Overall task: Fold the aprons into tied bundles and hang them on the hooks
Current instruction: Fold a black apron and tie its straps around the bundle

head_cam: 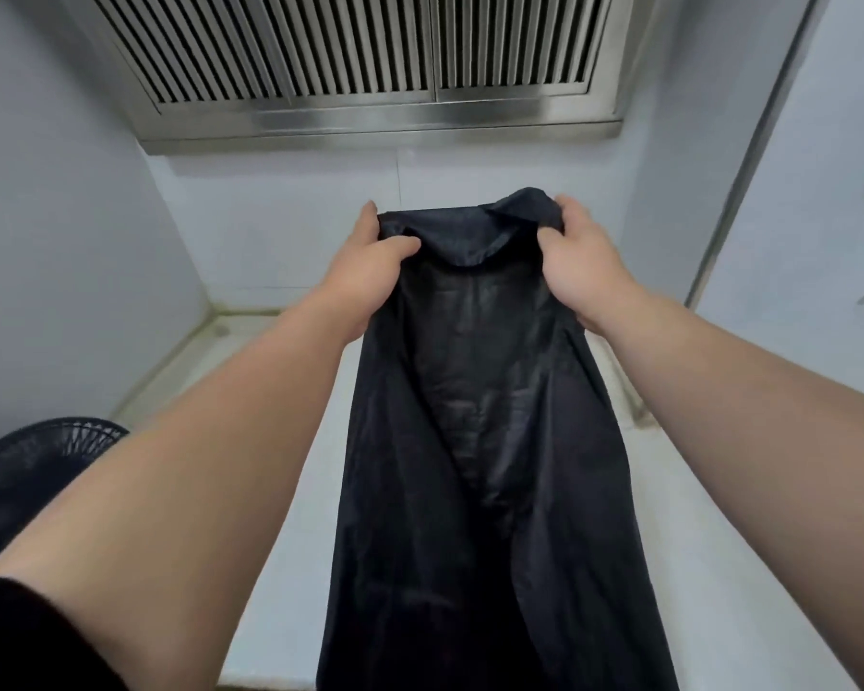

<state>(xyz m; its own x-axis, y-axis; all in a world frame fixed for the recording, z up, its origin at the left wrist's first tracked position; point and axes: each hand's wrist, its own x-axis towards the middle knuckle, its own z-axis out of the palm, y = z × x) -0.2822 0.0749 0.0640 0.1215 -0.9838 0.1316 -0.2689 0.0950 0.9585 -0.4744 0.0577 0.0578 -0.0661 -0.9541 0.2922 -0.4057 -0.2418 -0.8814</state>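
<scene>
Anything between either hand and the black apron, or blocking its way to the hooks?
Nothing visible: the left hand and right hand both grip the apron at its top edge. No hooks are in view, so that path cannot be judged.

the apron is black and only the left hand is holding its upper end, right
Not quite. The black apron is held by both hands, not the left alone. The left hand and the right hand each grip its upper end, one at each corner. The head view shows this.
</scene>
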